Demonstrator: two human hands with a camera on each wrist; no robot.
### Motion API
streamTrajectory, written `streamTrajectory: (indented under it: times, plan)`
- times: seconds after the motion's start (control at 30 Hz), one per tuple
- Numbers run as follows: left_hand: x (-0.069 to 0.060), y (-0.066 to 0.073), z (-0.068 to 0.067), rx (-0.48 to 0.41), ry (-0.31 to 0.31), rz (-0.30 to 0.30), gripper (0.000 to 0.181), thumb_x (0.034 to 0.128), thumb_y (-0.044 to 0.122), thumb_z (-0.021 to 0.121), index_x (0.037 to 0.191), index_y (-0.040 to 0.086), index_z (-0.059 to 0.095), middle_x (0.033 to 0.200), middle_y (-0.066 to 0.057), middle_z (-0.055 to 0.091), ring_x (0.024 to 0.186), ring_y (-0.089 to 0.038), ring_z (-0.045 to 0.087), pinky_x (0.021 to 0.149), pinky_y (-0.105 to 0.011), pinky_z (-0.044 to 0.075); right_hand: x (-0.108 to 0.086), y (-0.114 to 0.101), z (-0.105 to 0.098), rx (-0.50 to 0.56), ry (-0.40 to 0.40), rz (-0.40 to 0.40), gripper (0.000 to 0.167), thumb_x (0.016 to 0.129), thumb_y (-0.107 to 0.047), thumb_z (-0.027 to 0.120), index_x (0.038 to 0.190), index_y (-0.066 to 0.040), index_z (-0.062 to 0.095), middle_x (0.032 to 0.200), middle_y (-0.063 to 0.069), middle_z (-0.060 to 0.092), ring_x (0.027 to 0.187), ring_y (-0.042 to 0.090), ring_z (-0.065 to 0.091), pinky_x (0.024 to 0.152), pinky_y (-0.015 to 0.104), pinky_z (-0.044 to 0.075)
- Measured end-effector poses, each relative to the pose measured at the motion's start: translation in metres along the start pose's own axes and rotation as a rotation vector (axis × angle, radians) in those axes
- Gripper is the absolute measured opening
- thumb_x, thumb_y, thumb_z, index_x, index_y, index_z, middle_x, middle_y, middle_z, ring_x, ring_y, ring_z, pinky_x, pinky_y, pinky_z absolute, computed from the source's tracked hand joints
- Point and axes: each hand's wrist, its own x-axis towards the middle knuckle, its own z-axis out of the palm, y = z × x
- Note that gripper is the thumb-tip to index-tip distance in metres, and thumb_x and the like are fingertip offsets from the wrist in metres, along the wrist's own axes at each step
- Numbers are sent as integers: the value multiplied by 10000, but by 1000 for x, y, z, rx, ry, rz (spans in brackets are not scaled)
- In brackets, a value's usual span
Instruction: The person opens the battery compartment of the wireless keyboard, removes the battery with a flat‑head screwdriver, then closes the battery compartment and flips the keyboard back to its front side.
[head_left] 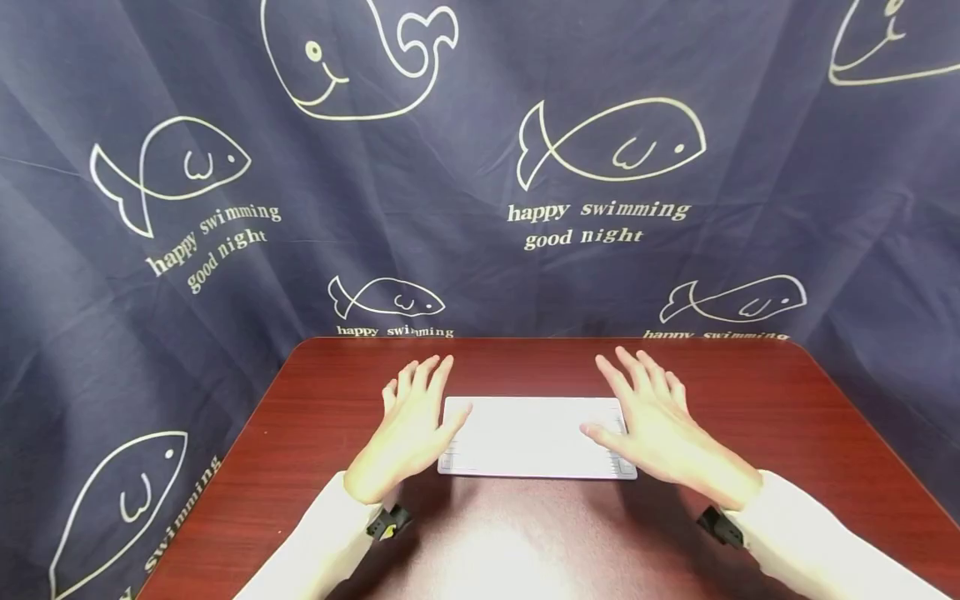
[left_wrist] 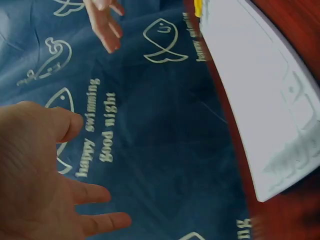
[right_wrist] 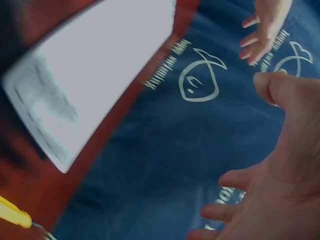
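Observation:
A flat white rectangular board (head_left: 536,437) with faint markings near its short ends lies on the red-brown table. Over its left end my left hand (head_left: 405,433) hovers, fingers spread and thumb toward the middle. My right hand (head_left: 663,433) is held the same way over the right end. Both wrist views show a gap between the board (left_wrist: 265,90) (right_wrist: 110,65) and the near hand, left (left_wrist: 40,170) or right (right_wrist: 280,170). Neither hand holds anything.
Part of a yellow object (left_wrist: 198,7) shows at the top of the left wrist view. At the lower left of the right wrist view is a yellow handle (right_wrist: 15,214) with a thin metal part. A dark blue fish-print curtain (head_left: 480,167) hangs behind the table (head_left: 300,450).

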Motion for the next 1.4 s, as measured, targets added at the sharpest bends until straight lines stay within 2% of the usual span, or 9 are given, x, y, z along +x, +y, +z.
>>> streamTrajectory:
  times: [0.1,0.2,0.33,0.5,0.6,0.7,0.9,1.07,1.4]
  plan:
    - [-2,-10,8,-25,36,10,633,888,426,559,1391,64,430,1296,-142,447,1148,-342,387,834,-510,297,0,1,11,4,-27,-8,916,754,-505,724,1447,-47,338,1465,222,252,1325,464,156,961,663,108]
    - [-4,-18,16,-26,23,-17,606,879,402,581,1359,51,464,1213,-127,487,1063,-325,432,772,-479,298,0,2,22,13,-46,-21,942,705,-462,780,1435,-46,357,1455,221,278,1319,461,184,967,647,137]
    - [-7,-28,27,-24,-41,-83,590,881,412,573,1341,54,481,1164,-138,523,1049,-333,471,777,-482,300,2,6,36,47,-77,-45,962,657,-409,830,1427,-54,375,1456,210,298,1321,445,210,964,636,188]
    - [-8,-37,40,-69,-155,-155,600,889,399,571,1333,7,472,1146,-206,567,1062,-396,492,865,-517,349,10,13,54,88,-166,-79,1015,599,-362,874,1432,-61,377,1470,202,284,1334,440,201,950,669,229]
    - [-8,-41,46,-106,-218,-197,609,894,386,567,1336,-18,457,1178,-239,570,1095,-423,493,928,-517,358,14,17,63,103,-223,-88,1055,572,-374,890,1436,-62,370,1467,218,284,1336,454,197,959,675,219]
    - [-7,-45,52,-133,-254,-223,609,895,376,567,1338,-25,446,1201,-240,566,1125,-421,494,949,-494,369,19,19,70,99,-280,-98,1091,557,-384,898,1440,-48,352,1456,244,289,1332,474,195,971,681,195]
    - [-5,-47,59,-165,-275,-240,608,896,354,572,1348,-27,428,1204,-223,576,1147,-391,503,953,-474,380,24,20,79,75,-355,-99,1123,540,-349,913,1438,2,336,1447,271,286,1328,490,190,1005,652,166]
    - [-5,-45,60,-181,-271,-269,597,893,355,577,1346,-8,434,1217,-198,579,1140,-392,499,944,-515,364,26,20,83,70,-384,-71,1114,543,-339,911,1429,18,337,1439,272,291,1323,487,203,1019,627,166]
    - [-2,-47,69,-219,-261,-289,562,891,354,573,1333,33,444,1134,-156,625,1090,-375,535,883,-537,390,29,20,83,37,-359,-91,1152,507,-388,918,1427,11,351,1397,223,365,1265,401,326,962,585,270]
